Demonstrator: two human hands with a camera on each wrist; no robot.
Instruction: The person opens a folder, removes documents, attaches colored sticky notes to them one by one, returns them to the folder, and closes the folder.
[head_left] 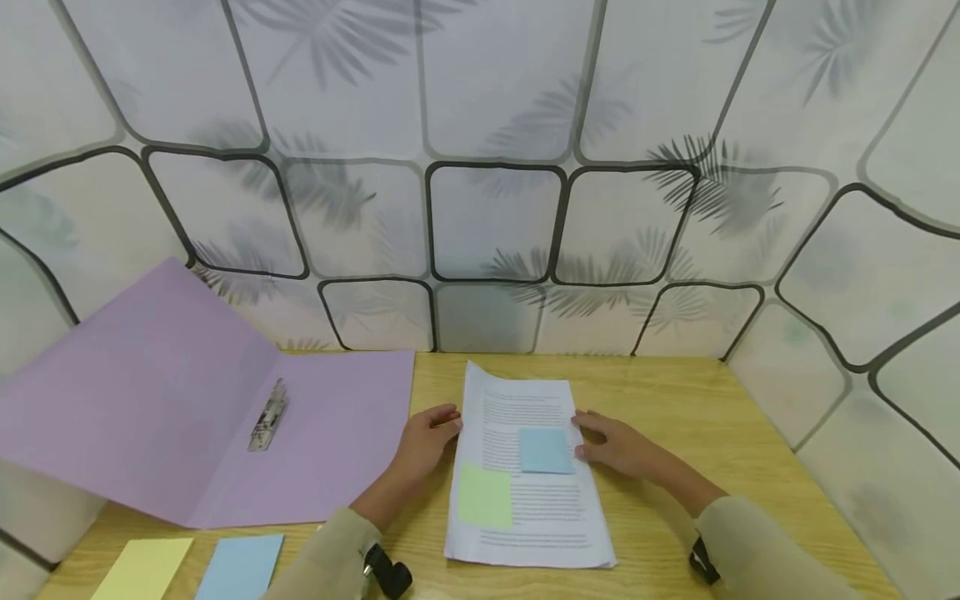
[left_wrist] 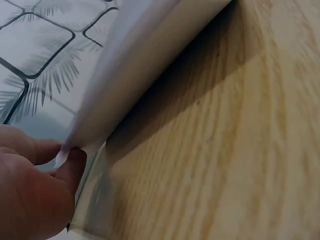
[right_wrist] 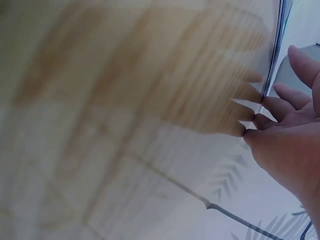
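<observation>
A stack of printed papers (head_left: 536,517) lies in front of me, its far left corner curling up. A blue sticky note (head_left: 546,451) and a green sticky note (head_left: 485,497) are on the top sheet. My left hand (head_left: 426,442) pinches the stack's left edge; in the left wrist view the papers (left_wrist: 135,65) slant up off the wood beside the thumb and finger. At the opposite edge is my right hand (head_left: 618,446). Its fingertips (right_wrist: 255,137) touch the tabletop along the sheets' side, with the fingers spread and loosely bent.
An open purple folder (head_left: 345,433) with a metal clip (head_left: 267,417) along its spine lies to the left, its cover (head_left: 142,392) raised. Nearer me are a yellow sticky pad (head_left: 142,568) and a blue sticky pad (head_left: 240,567). A patterned wall (head_left: 487,221) borders the wooden table (head_left: 675,396).
</observation>
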